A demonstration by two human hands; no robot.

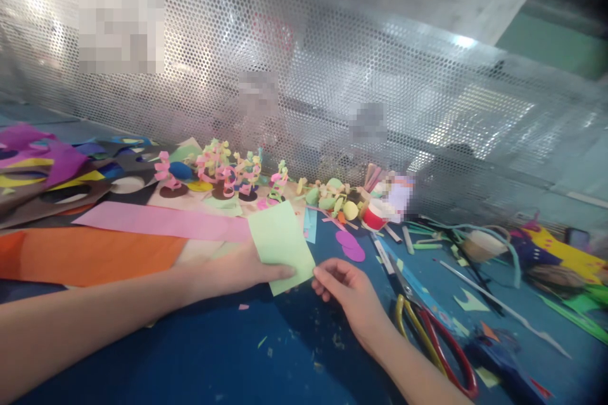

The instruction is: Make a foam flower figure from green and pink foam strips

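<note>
Both hands hold a light green paper sheet (280, 242) just above the blue table (213, 354). My left hand (242, 272) pinches its lower left part, thumb lying on top of the sheet. My right hand (344, 288) pinches the sheet's lower right corner with fingers curled. Two purple paper ovals (350, 245) lie just beyond my right hand. Scissors with red and yellow handles (434, 338) rest on the table to the right of my right wrist.
A pink paper strip (161, 220) and an orange sheet (90, 256) lie at left, with dark and purple cut sheets (42, 164) behind. Curled paper flowers (228, 174) line a perforated metal screen (304, 76). A red-and-white tape roll (375, 215), sticks and scraps clutter the right.
</note>
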